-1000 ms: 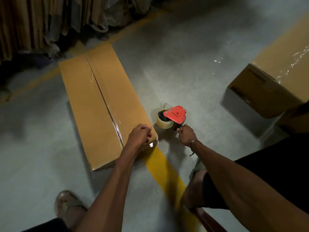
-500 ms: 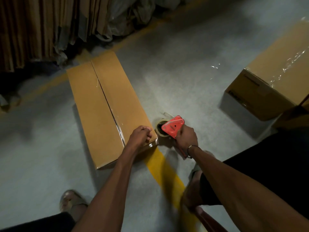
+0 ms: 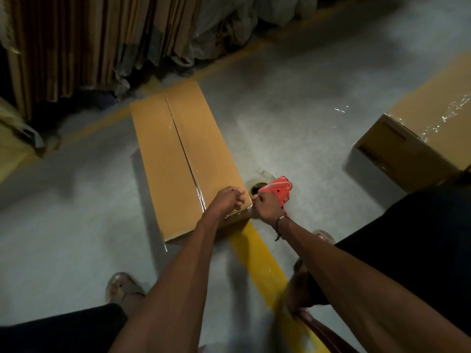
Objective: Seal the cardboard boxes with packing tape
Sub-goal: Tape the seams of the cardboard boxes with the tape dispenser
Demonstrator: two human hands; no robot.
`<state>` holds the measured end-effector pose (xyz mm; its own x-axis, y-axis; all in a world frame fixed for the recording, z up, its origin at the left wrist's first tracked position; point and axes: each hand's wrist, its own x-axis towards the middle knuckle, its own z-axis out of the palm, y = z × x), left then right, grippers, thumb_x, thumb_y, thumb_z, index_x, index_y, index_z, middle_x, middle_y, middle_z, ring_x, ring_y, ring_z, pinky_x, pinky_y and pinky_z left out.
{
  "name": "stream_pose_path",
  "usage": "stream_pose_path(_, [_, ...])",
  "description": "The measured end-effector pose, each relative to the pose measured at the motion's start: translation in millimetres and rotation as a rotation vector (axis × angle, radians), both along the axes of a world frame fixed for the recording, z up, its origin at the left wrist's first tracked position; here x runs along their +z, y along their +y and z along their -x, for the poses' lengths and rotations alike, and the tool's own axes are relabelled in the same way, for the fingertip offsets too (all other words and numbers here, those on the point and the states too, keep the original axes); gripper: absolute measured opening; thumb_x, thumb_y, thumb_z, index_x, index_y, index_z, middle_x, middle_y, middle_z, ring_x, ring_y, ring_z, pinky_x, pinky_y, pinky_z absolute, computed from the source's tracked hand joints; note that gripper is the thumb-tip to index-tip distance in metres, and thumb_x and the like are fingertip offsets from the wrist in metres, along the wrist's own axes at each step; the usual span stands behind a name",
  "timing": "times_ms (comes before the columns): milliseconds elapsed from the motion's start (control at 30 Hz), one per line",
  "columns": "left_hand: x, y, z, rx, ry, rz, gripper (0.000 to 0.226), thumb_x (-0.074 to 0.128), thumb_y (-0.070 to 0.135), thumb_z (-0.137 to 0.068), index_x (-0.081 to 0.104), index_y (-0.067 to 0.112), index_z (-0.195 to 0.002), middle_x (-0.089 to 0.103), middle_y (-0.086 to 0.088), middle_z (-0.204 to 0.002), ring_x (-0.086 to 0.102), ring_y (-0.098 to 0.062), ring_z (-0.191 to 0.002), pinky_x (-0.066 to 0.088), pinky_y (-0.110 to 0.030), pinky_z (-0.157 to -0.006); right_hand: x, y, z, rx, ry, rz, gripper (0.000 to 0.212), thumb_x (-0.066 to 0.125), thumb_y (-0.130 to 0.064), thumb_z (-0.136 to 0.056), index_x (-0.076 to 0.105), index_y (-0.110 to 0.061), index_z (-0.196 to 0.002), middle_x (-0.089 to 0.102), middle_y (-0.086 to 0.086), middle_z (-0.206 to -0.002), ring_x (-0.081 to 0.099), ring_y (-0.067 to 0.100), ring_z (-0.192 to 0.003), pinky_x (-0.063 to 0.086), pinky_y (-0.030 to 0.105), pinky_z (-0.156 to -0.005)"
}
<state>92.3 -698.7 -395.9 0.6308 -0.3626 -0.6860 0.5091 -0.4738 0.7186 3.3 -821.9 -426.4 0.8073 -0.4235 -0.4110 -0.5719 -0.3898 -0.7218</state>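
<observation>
The long cardboard box (image 3: 183, 159) lay on the floor (image 3: 293, 103). The left hand (image 3: 228, 200), fingers curled, pressed its near corner, while the right hand (image 3: 267, 206) gripped the red tape dispenser (image 3: 277, 188) just beside it. The step seemed to be finishing the seam's end; next, probably cutting the tape cleanly.

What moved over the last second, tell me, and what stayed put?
The right hand, gripping the red tape dispenser, drew it in from the floor beside the box to the near right corner of the long cardboard box, close to the left hand. The left hand stayed curled on that corner; the box and the second box did not move.
</observation>
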Motion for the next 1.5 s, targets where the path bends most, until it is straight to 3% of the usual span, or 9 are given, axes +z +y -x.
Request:
stream_pose_path(167, [-4.1,14.5,-2.3,-0.031,-0.032,0.071,0.015,0.055,0.004,-0.104,0.066,0.006,-0.096,0.066,-0.013,-0.083,0.055,-0.013,-0.062,0.047,-0.017,-0.053,-4.9,0.0,-6.0,-0.009,-0.064,0.070,0.022,0.051,-0.012,-0.100,0.063,-0.010,-0.082,0.064,0.008,-0.086,0.056,0.025,-0.081,0.038,0.033,-0.071])
stream_pose_path(233, [-6.3,35.9,0.3,-0.089,-0.291,0.041,0.010,0.063,0.011,-0.101,0.072,0.009,-0.098,0.071,-0.005,-0.082,0.060,-0.010,-0.062,0.048,-0.018,-0.055,8.8,3.8,-14.4,-0.009,-0.217,0.117,0.011,0.057,-0.016,-0.101,0.067,-0.012,-0.098,0.066,0.000,-0.096,0.058,0.015,-0.085,0.045,0.031,-0.074])
stream_pose_path(367, [-10.4,90.4,3.8,-0.155,-0.757,-0.144,0.004,0.074,0.027,-0.091,0.073,0.027,-0.087,0.069,0.009,-0.082,0.065,-0.005,-0.076,0.051,-0.027,-0.068,30.9,14.5,-33.9,0.361,-0.326,0.149,0.004,0.065,-0.017,-0.095,0.068,-0.017,-0.094,0.069,0.000,-0.088,0.062,0.017,-0.080,0.048,0.032,-0.071])
stream_pose_path(500, [-12.5,132.3,8.5,-0.122,-0.757,-0.225,0.006,0.082,0.026,-0.084,0.076,0.028,-0.086,0.069,0.009,-0.084,0.064,-0.008,-0.079,0.053,-0.036,-0.072,34.7,26.2,-36.3,0.696,-0.211,0.119,0.008,0.072,-0.011,-0.091,0.072,-0.018,-0.095,0.069,0.002,-0.091,0.060,0.014,-0.080,0.042,0.017,-0.066])
stream_pose_path(733, [-19.5,146.1,23.3,-0.183,-0.820,-0.242,0.018,0.083,0.040,-0.077,0.069,0.033,-0.085,0.060,0.016,-0.079,0.053,-0.005,-0.079,0.044,-0.035,-0.066,21.1,31.4,-33.1,0.759,-0.222,0.158,0.022,0.078,-0.016,-0.086,0.062,-0.027,-0.095,0.059,-0.002,-0.094,0.051,0.013,-0.085,0.044,0.031,-0.074])
stream_pose_path(900, [-22.8,149.2,28.0,-0.245,-0.906,-0.272,0.013,0.073,0.046,-0.089,0.066,0.036,-0.094,0.055,0.017,-0.088,0.050,-0.009,-0.088,0.037,-0.036,-0.074,22.0,30.0,-35.2,0.909,-0.243,0.275,0.023,0.074,-0.024,-0.091,0.053,-0.029,-0.096,0.048,-0.005,-0.098,0.037,0.004,-0.085,0.034,0.015,-0.068])
stream_pose_path(1233, [-39.3,153.2,21.0,-0.643,-1.182,-0.521,0.031,0.068,0.040,-0.096,0.053,0.028,-0.121,0.055,-0.002,-0.106,0.053,-0.024,-0.093,0.043,-0.038,-0.073,20.1,28.4,-41.6,1.213,-0.301,0.602,0.042,0.037,-0.046,-0.107,0.049,-0.010,-0.125,0.046,0.007,-0.117,0.038,0.015,-0.099,0.048,0.034,-0.076])
stream_pose_path(1367, [-38.4,153.5,20.4,-0.728,-1.264,-0.522,0.034,0.059,0.036,-0.097,0.050,0.022,-0.127,0.056,-0.008,-0.107,0.053,-0.028,-0.090,0.045,-0.041,-0.071,20.6,27.5,-45.9,1.303,-0.294,0.647,0.041,0.042,-0.039,-0.109,0.047,-0.005,-0.132,0.048,0.013,-0.123,0.044,0.023,-0.103,0.051,0.036,-0.080])
stream_pose_path(1500, [-47.0,166.2,20.0,-0.850,-1.354,-0.518,0.057,0.076,0.019,-0.086,0.046,0.018,-0.135,0.052,-0.013,-0.112,0.051,-0.030,-0.093,0.044,-0.041,-0.071,22.7,27.1,-53.3,1.392,-0.271,0.668,0.048,0.041,-0.040,-0.110,0.046,-0.001,-0.137,0.048,0.015,-0.129,0.047,0.025,-0.108,0.049,0.037,-0.086])
